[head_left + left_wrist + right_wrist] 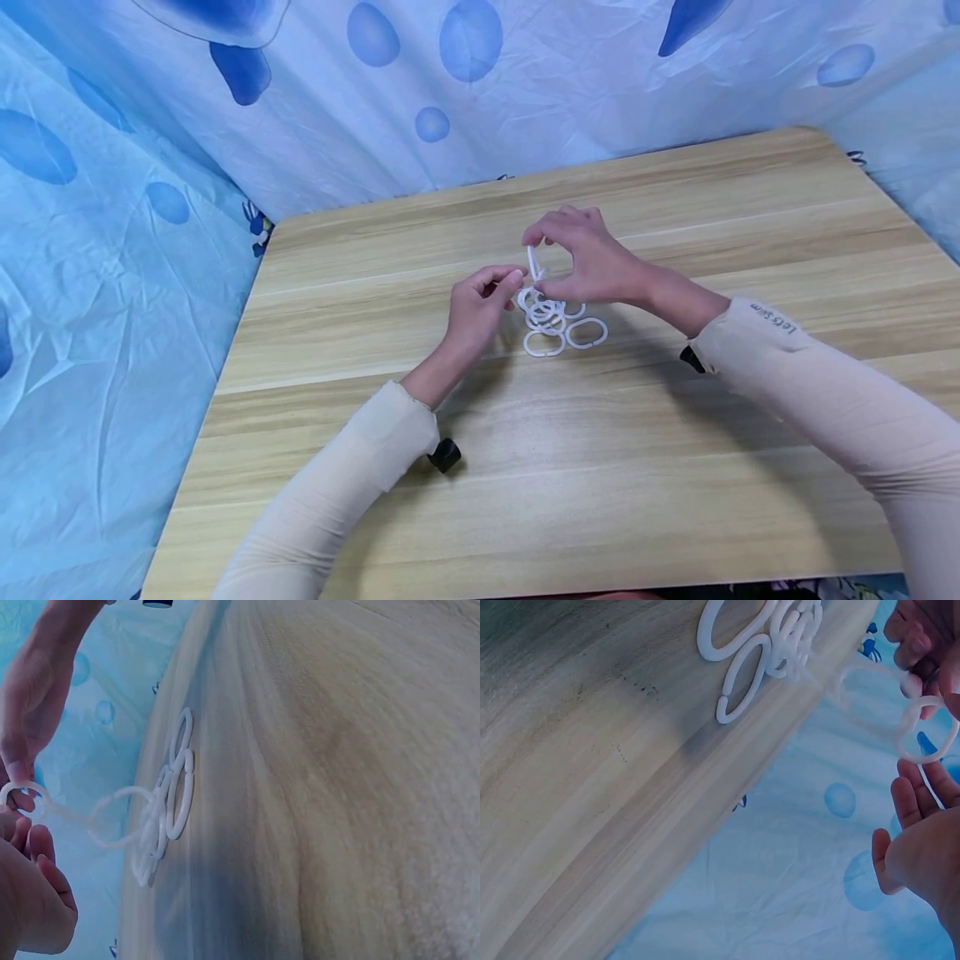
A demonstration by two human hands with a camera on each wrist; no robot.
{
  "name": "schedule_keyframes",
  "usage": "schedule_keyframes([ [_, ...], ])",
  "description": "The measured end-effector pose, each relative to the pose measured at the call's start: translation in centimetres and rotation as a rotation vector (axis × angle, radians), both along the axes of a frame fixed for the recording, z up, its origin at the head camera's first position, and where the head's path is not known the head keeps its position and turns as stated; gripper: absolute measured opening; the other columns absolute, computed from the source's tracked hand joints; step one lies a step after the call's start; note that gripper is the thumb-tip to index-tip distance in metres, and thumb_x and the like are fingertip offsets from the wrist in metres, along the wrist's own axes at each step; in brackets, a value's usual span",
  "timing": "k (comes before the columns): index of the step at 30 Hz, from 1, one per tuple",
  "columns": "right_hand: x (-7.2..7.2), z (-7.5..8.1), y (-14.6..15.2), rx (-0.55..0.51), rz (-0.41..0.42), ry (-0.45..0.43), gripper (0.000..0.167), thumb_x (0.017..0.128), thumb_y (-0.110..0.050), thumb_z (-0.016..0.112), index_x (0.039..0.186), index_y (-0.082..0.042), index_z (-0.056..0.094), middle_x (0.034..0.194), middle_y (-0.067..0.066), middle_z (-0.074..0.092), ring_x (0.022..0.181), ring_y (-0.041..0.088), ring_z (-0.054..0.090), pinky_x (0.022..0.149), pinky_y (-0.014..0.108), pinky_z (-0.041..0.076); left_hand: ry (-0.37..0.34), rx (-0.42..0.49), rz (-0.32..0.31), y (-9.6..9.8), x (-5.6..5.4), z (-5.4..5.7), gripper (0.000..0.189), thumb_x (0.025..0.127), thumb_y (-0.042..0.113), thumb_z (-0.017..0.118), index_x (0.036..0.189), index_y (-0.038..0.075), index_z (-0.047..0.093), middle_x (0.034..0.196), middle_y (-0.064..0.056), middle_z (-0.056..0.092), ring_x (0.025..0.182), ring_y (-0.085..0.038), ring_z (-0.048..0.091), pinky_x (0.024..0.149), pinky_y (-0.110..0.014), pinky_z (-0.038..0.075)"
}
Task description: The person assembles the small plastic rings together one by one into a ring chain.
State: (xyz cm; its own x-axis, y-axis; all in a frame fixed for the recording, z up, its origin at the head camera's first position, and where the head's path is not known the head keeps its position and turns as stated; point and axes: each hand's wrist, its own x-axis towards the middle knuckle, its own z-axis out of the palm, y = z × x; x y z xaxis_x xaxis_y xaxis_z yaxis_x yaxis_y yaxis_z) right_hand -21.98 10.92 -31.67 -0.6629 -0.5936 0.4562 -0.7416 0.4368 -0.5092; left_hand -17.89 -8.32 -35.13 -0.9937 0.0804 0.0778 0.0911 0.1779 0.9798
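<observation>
My right hand holds a white plastic ring on edge, above a loose pile of like rings at mid-table. Index finger and thumb reach to the ring's two ends. From the left, my left hand pinches at the same ring with thumb and index finger; in the right wrist view its fingertips overlap the ring's rim. A second, blurred ring hangs linked between the held one and the pile. The rings are oval, and some show a small gap.
Two rings lie flat at the near side of the pile, one being an oval ring. The wooden table reaches back to a blue patterned curtain. Black wrist cameras, such as the left one, sit under both sleeves.
</observation>
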Motion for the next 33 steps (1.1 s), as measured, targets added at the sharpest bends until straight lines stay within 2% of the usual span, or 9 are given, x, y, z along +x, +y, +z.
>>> schedule_keyframes([
  [3, -0.1, -0.2, -0.1, 0.002, 0.005, 0.064, 0.045, 0.068, -0.016, 0.079, 0.109, -0.007, 0.062, 0.103, 0.004, 0.064, 0.097, 0.022, 0.049, 0.082, 0.044, 0.027, 0.01, 0.021, 0.009, 0.0, 0.0, 0.3, 0.023, 0.094, 0.025, 0.064, 0.105, 0.006, 0.072, 0.097, -0.017, 0.068, 0.066, -0.013, 0.056, 0.073, -0.047, 0.05],
  [5, -0.1, -0.4, -0.2, 0.011, 0.012, 0.102, 0.045, 0.068, -0.017, 0.078, 0.109, -0.006, 0.062, 0.103, 0.005, 0.064, 0.098, 0.022, 0.049, 0.083, 0.045, 0.027, 0.012, 0.033, 0.012, 0.0, 0.0, 0.4, 0.024, 0.094, 0.026, 0.064, 0.104, 0.006, 0.072, 0.095, -0.015, 0.068, 0.066, -0.013, 0.056, 0.071, -0.044, 0.05],
  [9, 0.0, -0.5, -0.3, 0.041, 0.016, 0.155, 0.046, 0.069, -0.019, 0.077, 0.111, -0.006, 0.062, 0.107, 0.005, 0.064, 0.1, 0.023, 0.049, 0.085, 0.048, 0.028, 0.024, 0.075, -0.003, 0.1, -0.1, 0.4, 0.023, 0.093, 0.024, 0.066, 0.101, 0.003, 0.071, 0.088, -0.008, 0.068, 0.067, -0.012, 0.056, 0.067, -0.029, 0.051],
  [13, 0.1, -0.5, -0.4, 0.064, 0.016, 0.193, 0.045, 0.07, -0.019, 0.075, 0.111, -0.005, 0.062, 0.11, 0.005, 0.063, 0.102, 0.025, 0.048, 0.085, 0.048, 0.029, 0.033, 0.098, -0.012, 0.3, -0.2, 0.2, 0.021, 0.091, 0.02, 0.068, 0.1, 0.002, 0.07, 0.082, -0.002, 0.067, 0.066, -0.011, 0.056, 0.065, -0.028, 0.05],
  [21, 0.3, -0.9, -0.5, 0.076, 0.017, 0.285, 0.045, 0.07, -0.018, 0.076, 0.11, -0.005, 0.062, 0.109, 0.008, 0.061, 0.104, 0.028, 0.049, 0.085, 0.05, 0.03, 0.008, 0.094, -0.004, 0.4, -0.2, 0.3, 0.017, 0.089, 0.015, 0.07, 0.098, 0.001, 0.071, 0.079, 0.001, 0.066, 0.064, -0.01, 0.055, 0.062, -0.022, 0.049],
  [26, 0.3, -0.3, 0.0, 0.105, -0.011, 0.261, 0.051, 0.076, -0.026, 0.08, 0.118, -0.006, 0.061, 0.116, 0.009, 0.06, 0.112, 0.029, 0.048, 0.089, 0.052, 0.028, -0.017, 0.06, 0.019, 0.3, -0.2, 0.3, 0.015, 0.089, 0.014, 0.07, 0.098, 0.001, 0.071, 0.078, 0.0, 0.065, 0.064, -0.011, 0.055, 0.065, -0.031, 0.051],
  [29, 0.2, 0.2, 0.9, 0.09, -0.079, 0.219, 0.051, 0.08, -0.026, 0.078, 0.123, -0.006, 0.059, 0.121, 0.01, 0.059, 0.116, 0.029, 0.046, 0.091, 0.051, 0.027, -0.028, 0.04, 0.049, 0.1, -0.3, 0.2, 0.015, 0.089, 0.013, 0.07, 0.098, 0.002, 0.072, 0.08, -0.003, 0.066, 0.064, -0.012, 0.056, 0.066, -0.035, 0.052],
  [33, -0.1, 0.3, 2.4, 0.033, -0.18, 0.145, 0.041, 0.086, -0.018, 0.072, 0.123, -0.004, 0.059, 0.121, 0.012, 0.06, 0.117, 0.03, 0.046, 0.088, 0.049, 0.025, -0.031, 0.03, 0.089, 0.0, -0.5, 0.1, 0.014, 0.088, 0.013, 0.07, 0.098, 0.002, 0.071, 0.084, -0.006, 0.07, 0.062, -0.01, 0.055, 0.065, -0.035, 0.052],
])
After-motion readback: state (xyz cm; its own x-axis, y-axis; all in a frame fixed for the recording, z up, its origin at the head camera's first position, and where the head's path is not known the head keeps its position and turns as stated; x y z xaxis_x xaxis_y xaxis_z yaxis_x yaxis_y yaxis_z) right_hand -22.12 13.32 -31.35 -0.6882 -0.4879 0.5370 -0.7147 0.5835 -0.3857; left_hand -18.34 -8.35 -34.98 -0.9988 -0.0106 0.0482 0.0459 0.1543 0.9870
